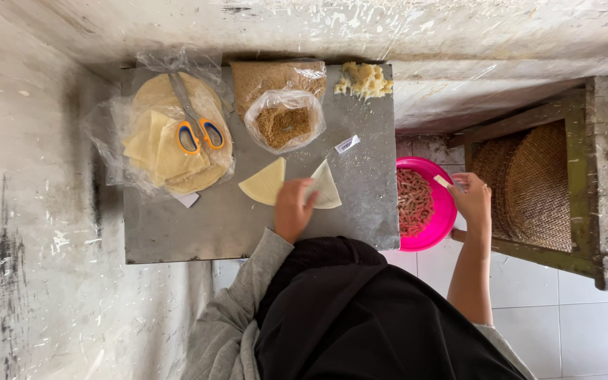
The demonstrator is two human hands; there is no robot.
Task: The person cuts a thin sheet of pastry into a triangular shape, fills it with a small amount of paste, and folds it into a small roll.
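Observation:
My left hand (293, 208) rests on a grey metal table (198, 225), fingers touching a pale triangular wrapper (328, 186). A second wrapper piece (264, 183) lies just to its left. My right hand (471, 199) is out past the table's right edge, over the rim of a pink bowl (446, 211) filled with reddish-brown sausage pieces (414, 200). It pinches a small pale piece (442, 181) between the fingertips.
A plastic bag holds a stack of round wrappers (170, 158) with orange-handled scissors (198, 130) on top. Behind are open bags of brown crumbs (284, 123), a heap of grated yellow stuff (364, 79), and a small label (346, 144). A wooden stand with woven trays (533, 186) is at right.

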